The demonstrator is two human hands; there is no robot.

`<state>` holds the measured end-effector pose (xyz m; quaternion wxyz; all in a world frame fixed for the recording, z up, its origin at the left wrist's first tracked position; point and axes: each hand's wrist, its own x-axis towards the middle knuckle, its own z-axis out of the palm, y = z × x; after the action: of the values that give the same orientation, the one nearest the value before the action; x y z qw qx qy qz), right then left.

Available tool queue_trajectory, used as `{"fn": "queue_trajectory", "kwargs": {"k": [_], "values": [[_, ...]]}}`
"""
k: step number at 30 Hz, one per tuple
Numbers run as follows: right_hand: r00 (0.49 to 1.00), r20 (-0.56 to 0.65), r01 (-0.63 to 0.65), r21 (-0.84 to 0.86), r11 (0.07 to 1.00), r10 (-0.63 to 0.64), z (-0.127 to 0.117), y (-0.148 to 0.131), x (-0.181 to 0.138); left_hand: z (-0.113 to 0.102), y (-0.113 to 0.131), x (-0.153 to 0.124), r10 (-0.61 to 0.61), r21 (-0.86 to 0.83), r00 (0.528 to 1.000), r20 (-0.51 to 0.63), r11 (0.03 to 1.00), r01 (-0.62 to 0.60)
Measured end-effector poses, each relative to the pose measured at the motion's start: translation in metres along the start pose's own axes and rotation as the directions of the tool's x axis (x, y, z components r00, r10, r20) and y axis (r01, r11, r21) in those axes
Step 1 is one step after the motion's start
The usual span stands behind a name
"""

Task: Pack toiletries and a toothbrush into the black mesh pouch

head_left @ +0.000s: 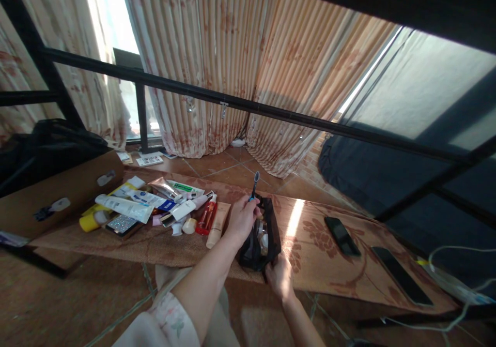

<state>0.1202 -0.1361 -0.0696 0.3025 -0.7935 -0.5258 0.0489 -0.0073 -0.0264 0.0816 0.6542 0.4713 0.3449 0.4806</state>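
Note:
My left hand point(245, 216) is closed around a slim toothbrush point(254, 184), with a dark and blue handle and a greyish oval head pointing up. This hand is over the left side of a black zip pouch point(273, 228), which stands open on the cloth-covered bench. Small containers point(263, 238) show inside the pouch, partly hidden by its wall. My right hand point(279, 274) grips the pouch's near right corner. Just left of the pouch lie a beige tube point(218, 225) and a red pump bottle point(206, 215).
Several tubes and bottles point(170, 207) are heaped on the bench's left part, beside a cardboard box point(73, 197). Two dark phones point(342, 236) lie on the right, near a white cable point(461, 305). A black metal rail point(240, 104) crosses above, before striped curtains point(232, 52).

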Motion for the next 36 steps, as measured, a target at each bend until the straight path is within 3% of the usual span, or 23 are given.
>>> {"fn": "queue_trajectory", "kwargs": {"k": [11, 17, 36], "values": [[1.000, 0.008, -0.001, 0.008, 1.000, 0.001, -0.003, -0.003, -0.001, -0.008, -0.019, 0.009, 0.068, 0.186, 0.997, -0.045, 0.981, -0.058], [1.000, -0.008, 0.021, 0.007, 1.000, -0.021, -0.002, 0.000, -0.001, -0.008, -0.017, 0.007, 0.063, 0.258, 0.995, -0.076, 0.965, -0.041], [1.000, -0.017, 0.024, 0.016, 1.000, -0.024, 0.000, 0.002, 0.000, -0.009, -0.016, 0.011, 0.005, 0.240, 0.994, -0.110, 0.970, 0.022]]}}
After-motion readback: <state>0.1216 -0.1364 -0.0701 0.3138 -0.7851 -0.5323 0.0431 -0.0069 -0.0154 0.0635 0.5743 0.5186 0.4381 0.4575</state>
